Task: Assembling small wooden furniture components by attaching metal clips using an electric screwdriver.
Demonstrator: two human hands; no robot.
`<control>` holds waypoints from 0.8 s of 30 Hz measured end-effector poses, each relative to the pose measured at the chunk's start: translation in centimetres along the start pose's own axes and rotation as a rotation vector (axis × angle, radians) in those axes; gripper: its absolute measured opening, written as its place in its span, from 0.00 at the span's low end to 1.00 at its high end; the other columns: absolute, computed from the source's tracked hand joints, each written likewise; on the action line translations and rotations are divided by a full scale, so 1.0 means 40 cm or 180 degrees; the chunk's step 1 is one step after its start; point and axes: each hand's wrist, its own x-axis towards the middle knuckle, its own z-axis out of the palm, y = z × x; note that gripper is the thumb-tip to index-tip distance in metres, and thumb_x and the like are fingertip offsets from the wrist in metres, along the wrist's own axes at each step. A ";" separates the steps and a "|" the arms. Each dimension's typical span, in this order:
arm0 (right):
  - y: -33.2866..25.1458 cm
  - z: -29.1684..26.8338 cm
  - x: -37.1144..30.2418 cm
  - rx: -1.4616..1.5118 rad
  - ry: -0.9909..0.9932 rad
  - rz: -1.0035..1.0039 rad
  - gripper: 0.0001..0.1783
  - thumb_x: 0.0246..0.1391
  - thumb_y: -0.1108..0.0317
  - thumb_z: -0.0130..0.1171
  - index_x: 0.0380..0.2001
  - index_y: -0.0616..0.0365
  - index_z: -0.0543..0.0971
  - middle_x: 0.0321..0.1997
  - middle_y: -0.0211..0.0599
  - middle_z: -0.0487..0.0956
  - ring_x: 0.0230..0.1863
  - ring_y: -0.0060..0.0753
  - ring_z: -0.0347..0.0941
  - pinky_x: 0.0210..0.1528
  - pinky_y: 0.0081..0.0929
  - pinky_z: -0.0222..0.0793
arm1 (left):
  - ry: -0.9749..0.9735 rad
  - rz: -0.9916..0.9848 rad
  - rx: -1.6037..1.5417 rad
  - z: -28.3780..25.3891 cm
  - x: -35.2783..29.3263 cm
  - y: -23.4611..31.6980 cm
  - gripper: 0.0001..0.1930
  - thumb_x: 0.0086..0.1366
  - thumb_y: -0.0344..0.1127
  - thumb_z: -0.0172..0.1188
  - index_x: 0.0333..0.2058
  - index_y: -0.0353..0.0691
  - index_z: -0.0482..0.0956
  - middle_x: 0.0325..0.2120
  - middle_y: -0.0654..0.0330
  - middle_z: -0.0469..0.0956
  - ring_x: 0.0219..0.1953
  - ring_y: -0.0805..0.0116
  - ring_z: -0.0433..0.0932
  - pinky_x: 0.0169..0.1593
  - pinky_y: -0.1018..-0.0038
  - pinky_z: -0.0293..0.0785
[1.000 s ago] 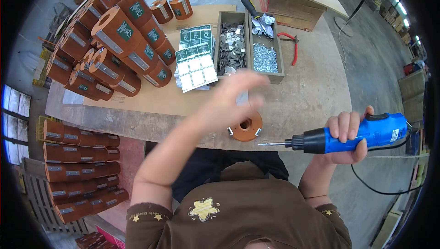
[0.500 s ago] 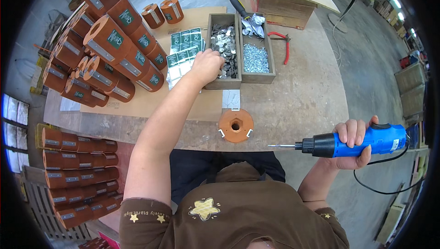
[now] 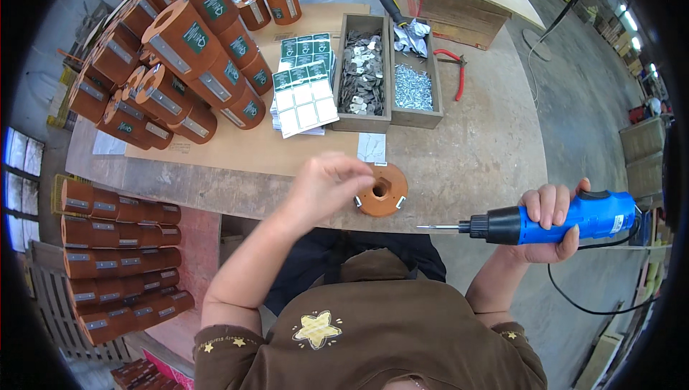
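My left hand (image 3: 321, 188) is beside a round orange-brown block (image 3: 391, 205) at the table's front edge. Its thumb and fingers are pinched together, slightly blurred, over the block's left side; whatever they hold is too small to make out. The block has a hole in its middle and small white metal clips on its rim. Off the table's edge to the right, my right hand (image 3: 549, 205) is wrapped around a blue electric screwdriver (image 3: 606, 216), its bit pointing left toward the block.
Behind the block stand a wooden box of flat metal pieces (image 3: 363, 74) and one of screws (image 3: 414, 88). Sticker sheets (image 3: 307, 96) lie left of them, beside stacked brown cylinders (image 3: 194, 38). Red-handled pliers (image 3: 461, 78) and a yellow-black screwdriver (image 3: 390, 4) are at the right.
My left hand has come back from the box of metal pieces to the round block, its fingers now pinched. My right hand still holds the electric screwdriver in nearly the same place.
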 end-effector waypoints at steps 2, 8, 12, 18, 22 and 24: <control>0.021 0.009 0.001 -0.0002 0.0026 0.0073 0.32 0.46 0.67 0.49 0.55 0.59 0.52 0.25 0.33 0.66 0.24 0.25 0.63 0.30 0.26 0.62 | 0.0211 -0.0465 0.0302 0.037 -0.034 -0.015 0.07 0.47 0.27 0.62 0.28 0.35 0.78 0.20 0.62 0.73 0.24 0.76 0.70 0.29 0.81 0.66; 0.059 0.038 -0.005 -0.0093 0.0040 0.0240 0.33 0.44 0.66 0.50 0.54 0.58 0.51 0.24 0.33 0.67 0.23 0.26 0.63 0.29 0.28 0.64 | 0.1101 0.0513 0.1036 0.088 -0.086 -0.078 0.11 0.45 0.26 0.63 0.31 0.35 0.78 0.22 0.61 0.69 0.24 0.72 0.68 0.29 0.80 0.65; 0.085 0.052 -0.007 -0.0292 0.0059 0.0265 0.33 0.44 0.66 0.49 0.54 0.57 0.51 0.24 0.35 0.67 0.23 0.28 0.64 0.28 0.29 0.64 | 0.1034 0.0711 0.1041 0.090 -0.107 -0.079 0.13 0.45 0.25 0.62 0.33 0.35 0.77 0.24 0.61 0.69 0.27 0.71 0.68 0.31 0.79 0.65; 0.137 0.072 -0.001 -0.0447 0.0000 0.0398 0.33 0.43 0.68 0.48 0.54 0.57 0.51 0.24 0.36 0.67 0.22 0.30 0.64 0.29 0.32 0.66 | 0.1263 0.0486 0.0435 0.108 -0.119 -0.088 0.13 0.43 0.23 0.61 0.32 0.35 0.77 0.25 0.60 0.69 0.29 0.71 0.69 0.33 0.79 0.65; 0.160 0.083 0.006 -0.0594 -0.0163 0.0515 0.34 0.43 0.69 0.49 0.54 0.57 0.50 0.24 0.38 0.68 0.23 0.32 0.65 0.30 0.34 0.67 | 0.1279 0.0352 0.0382 0.104 -0.114 -0.084 0.11 0.43 0.23 0.61 0.30 0.35 0.78 0.25 0.61 0.69 0.29 0.72 0.69 0.33 0.80 0.65; 0.169 0.090 0.009 -0.0848 -0.0276 0.0479 0.33 0.43 0.67 0.49 0.53 0.59 0.52 0.23 0.35 0.67 0.23 0.29 0.64 0.29 0.31 0.65 | 0.1243 0.0319 0.0316 0.100 -0.113 -0.085 0.10 0.43 0.23 0.61 0.29 0.34 0.78 0.25 0.60 0.69 0.29 0.72 0.70 0.33 0.80 0.65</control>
